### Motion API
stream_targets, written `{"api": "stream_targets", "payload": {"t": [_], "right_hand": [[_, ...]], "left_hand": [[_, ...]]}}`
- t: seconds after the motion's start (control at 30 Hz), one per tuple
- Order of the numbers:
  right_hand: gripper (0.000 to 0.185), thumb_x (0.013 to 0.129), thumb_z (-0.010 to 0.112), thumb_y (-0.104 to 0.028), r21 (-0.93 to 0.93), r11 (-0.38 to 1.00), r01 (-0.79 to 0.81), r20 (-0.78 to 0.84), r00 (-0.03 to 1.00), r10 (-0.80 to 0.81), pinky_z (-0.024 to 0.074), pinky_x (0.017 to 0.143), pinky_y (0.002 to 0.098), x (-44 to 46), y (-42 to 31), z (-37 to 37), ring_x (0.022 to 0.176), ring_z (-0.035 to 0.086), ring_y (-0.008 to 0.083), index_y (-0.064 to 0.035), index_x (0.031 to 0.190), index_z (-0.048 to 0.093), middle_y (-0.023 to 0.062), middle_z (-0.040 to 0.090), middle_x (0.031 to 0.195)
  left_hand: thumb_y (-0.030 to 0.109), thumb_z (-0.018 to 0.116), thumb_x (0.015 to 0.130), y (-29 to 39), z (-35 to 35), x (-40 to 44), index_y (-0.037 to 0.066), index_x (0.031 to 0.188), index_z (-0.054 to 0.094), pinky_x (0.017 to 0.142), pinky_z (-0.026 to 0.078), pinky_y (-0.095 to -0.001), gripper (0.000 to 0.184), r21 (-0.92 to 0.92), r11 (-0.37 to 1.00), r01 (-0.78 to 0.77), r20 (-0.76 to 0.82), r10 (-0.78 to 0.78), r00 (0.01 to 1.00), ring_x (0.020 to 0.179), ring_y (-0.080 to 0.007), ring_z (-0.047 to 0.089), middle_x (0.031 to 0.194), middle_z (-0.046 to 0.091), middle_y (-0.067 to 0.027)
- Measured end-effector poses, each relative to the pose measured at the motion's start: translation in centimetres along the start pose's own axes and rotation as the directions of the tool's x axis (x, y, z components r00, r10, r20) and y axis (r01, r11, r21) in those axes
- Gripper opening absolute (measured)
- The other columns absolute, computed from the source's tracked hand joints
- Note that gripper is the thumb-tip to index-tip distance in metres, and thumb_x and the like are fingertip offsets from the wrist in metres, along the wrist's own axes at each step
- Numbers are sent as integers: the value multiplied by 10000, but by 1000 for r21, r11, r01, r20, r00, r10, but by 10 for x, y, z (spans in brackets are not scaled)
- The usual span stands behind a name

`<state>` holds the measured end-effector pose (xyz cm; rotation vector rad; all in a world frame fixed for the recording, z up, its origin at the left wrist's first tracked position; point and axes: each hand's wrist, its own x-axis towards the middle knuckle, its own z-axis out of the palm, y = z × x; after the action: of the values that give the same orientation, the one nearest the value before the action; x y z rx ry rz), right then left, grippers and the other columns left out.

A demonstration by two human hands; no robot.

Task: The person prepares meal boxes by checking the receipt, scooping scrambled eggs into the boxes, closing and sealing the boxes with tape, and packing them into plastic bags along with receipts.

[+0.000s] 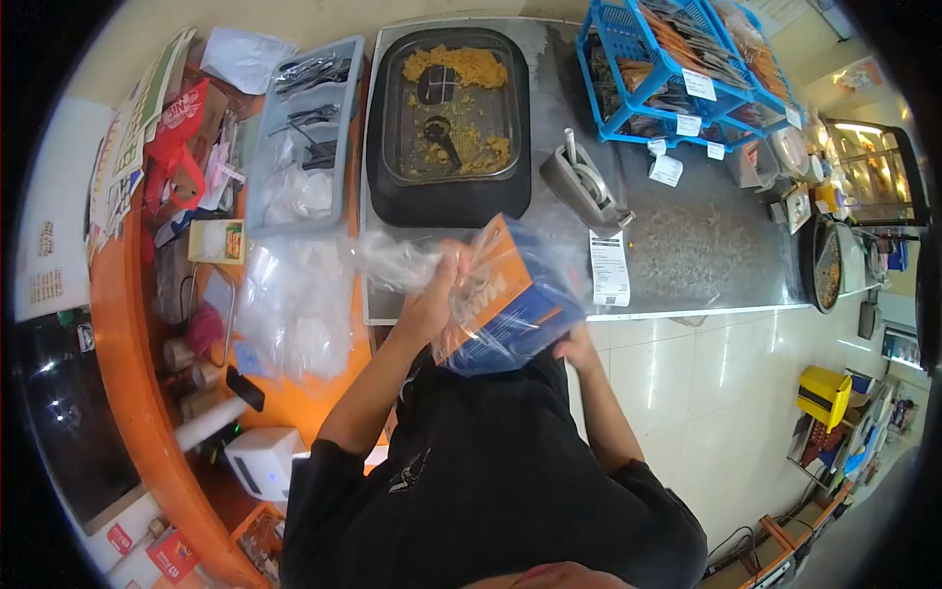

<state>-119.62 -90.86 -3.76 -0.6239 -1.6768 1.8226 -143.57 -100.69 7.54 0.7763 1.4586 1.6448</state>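
In front of my chest is a blue and orange box [525, 319] inside a clear plastic bag [397, 257], whose gathered top stretches out to the left. My left hand [442, 299] is closed on the bag at the box's left side. At the box's lower right edge, my right hand [577, 348] presses against the bagged box, its fingers partly hidden behind it. Just beyond the box, a black-rimmed tray [377, 147] holds crumbly yellow-orange food and a black scoop [442, 139]. A grey tape dispenser [587, 187] stands to the right of the tray.
Plastic bags [294, 304] lie heaped on the orange counter at left, below a pale cutlery bin [257, 191]. Blue baskets [638, 108] of packets stand at the back right. A printed receipt [609, 270] hangs by the metal counter's front edge [706, 312].
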Motion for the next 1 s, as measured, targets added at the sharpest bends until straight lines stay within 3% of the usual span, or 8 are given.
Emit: {"api": "stream_targets", "payload": {"t": [0.13,0.23,0.47,0.67,0.77,0.8,0.93,1.0], "right_hand": [[1006,729,659,-752,417,842,-343,255,933,253,424,1039,445,-23,60,20,1219,541,276,-30,1393,434,127,565,1310],[961,766,622,-742,539,645,-542,345,840,418,437,1033,454,-3,82,14,1200,557,276,-37,1392,438,125,573,1304],[860,852,536,-718,675,85,-733,460,508,729,466,1020,474,-11,83,-47,1154,594,276,-52,1388,446,120,594,1291],[826,945,319,-721,779,291,-555,257,707,659,469,1040,489,-19,6,-45,1276,525,305,-84,1468,358,139,506,1411],[639,1009,382,-568,677,433,-594,270,749,605,593,761,353,-36,28,-56,1025,657,221,-66,1403,424,98,612,1264],[529,1039,376,-459,578,499,-646,-38,590,807,571,555,280,-31,38,-37,851,688,192,-64,1381,456,104,655,1170],[416,1008,473,-327,330,444,-833,-11,467,884,543,483,306,-25,64,-56,704,695,203,-28,1291,532,89,704,989],[367,977,545,-268,-216,548,-808,-182,584,791,533,488,326,-8,57,-84,711,698,209,-17,1243,573,109,709,983]], "left_hand": [[289,513,1012,8,40,18,90,870,507,733,336,-226,245,188,932,-311,-90,331,939,754,-121,424,784,434,0],[227,671,835,33,24,39,51,969,568,627,478,-363,244,507,494,-706,511,487,708,807,-243,557,884,524,-71],[258,679,775,-13,-2,20,72,1011,572,699,531,-408,319,630,511,-585,651,64,757,911,-312,642,950,613,-123],[246,632,875,-38,18,-13,50,1084,558,755,545,-425,296,795,558,-237,367,-132,921,982,-332,665,1063,682,-176],[236,615,894,-30,23,-13,67,1089,565,760,544,-423,263,774,616,-148,322,-181,929,955,-322,675,1040,680,-157],[225,606,900,-37,24,-13,73,1082,565,755,540,-425,240,725,648,-235,367,-75,927,942,-322,674,1027,675,-150],[190,588,905,-67,11,-14,84,1050,565,755,519,-430,181,531,691,-491,525,187,830,907,-328,658,975,648,-131],[178,592,891,-81,7,-14,78,1036,563,771,506,-431,179,474,718,-509,581,179,794,911,-340,645,957,636,-136]]}}
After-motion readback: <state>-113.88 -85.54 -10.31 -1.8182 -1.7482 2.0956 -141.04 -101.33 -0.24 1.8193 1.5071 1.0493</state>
